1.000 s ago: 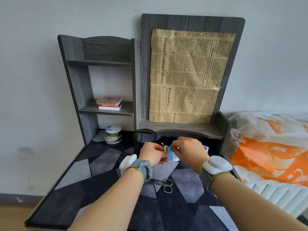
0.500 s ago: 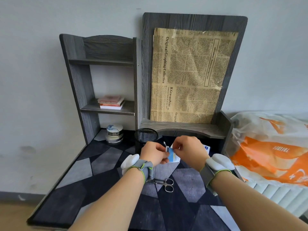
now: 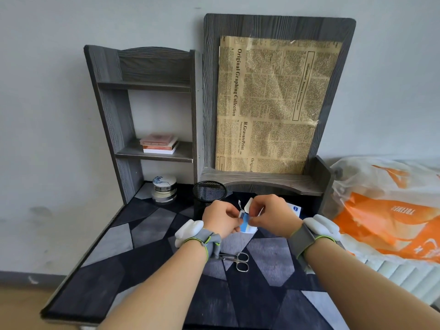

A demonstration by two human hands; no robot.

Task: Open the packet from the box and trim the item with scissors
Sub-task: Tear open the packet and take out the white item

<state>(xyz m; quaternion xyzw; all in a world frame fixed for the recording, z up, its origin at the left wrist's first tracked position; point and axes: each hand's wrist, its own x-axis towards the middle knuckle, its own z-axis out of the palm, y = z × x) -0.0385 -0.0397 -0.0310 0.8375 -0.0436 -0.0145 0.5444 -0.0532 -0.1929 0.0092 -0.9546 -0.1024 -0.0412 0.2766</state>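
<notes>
Above the desk's middle I hold a small blue and white packet (image 3: 246,223) between both hands. My left hand (image 3: 220,219) pinches its left edge. My right hand (image 3: 271,215) pinches its upper right part, where a white flap sticks up. A thin white strip juts up between my thumbs. Small metal scissors (image 3: 237,260) lie shut on the patterned desk mat, just below my left wrist. A white and blue box (image 3: 294,209) lies behind my right hand, mostly hidden by it.
A black mesh pen cup (image 3: 208,192) stands just behind my hands. A grey shelf unit (image 3: 147,110) holds pink books (image 3: 159,144), with a round tin (image 3: 164,188) beneath. A newspaper-covered board (image 3: 273,103) leans at the back. An orange and white plastic bag (image 3: 390,210) lies right.
My hands have kept hold of the packet and worked at its top edge. The white flap now stands higher and farther apart from the packet. The scissors have not moved.
</notes>
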